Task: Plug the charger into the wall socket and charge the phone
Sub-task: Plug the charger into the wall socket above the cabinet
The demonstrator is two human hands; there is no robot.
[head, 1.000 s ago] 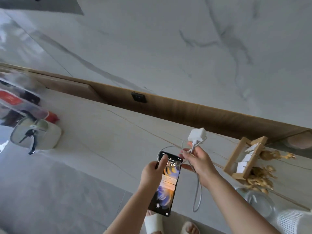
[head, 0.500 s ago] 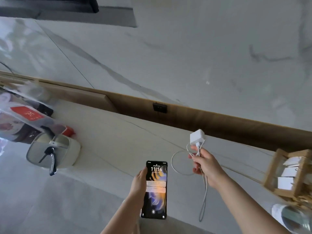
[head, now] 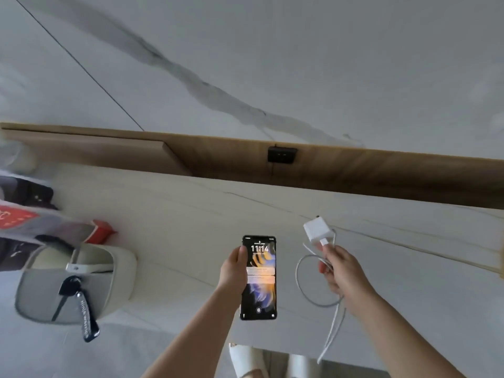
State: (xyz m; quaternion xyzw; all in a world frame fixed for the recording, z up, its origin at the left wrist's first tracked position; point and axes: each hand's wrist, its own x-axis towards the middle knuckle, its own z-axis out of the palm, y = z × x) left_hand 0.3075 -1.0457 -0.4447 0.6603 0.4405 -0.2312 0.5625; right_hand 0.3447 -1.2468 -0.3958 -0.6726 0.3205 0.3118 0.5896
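The white charger (head: pixel 318 231) sits right of the middle, held up by its cable (head: pixel 309 279) in the right hand (head: pixel 344 271), fingers pinched on the cord. The two hands have moved apart. The left hand (head: pixel 234 271) grips the phone (head: pixel 259 278). The black wall socket (head: pixel 281 154) now looks closer, above them past the counter (head: pixel 174 214). Plugging in comes next, I think.

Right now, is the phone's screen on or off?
On. The phone in the left hand shows 11:14 and bright wallpaper.
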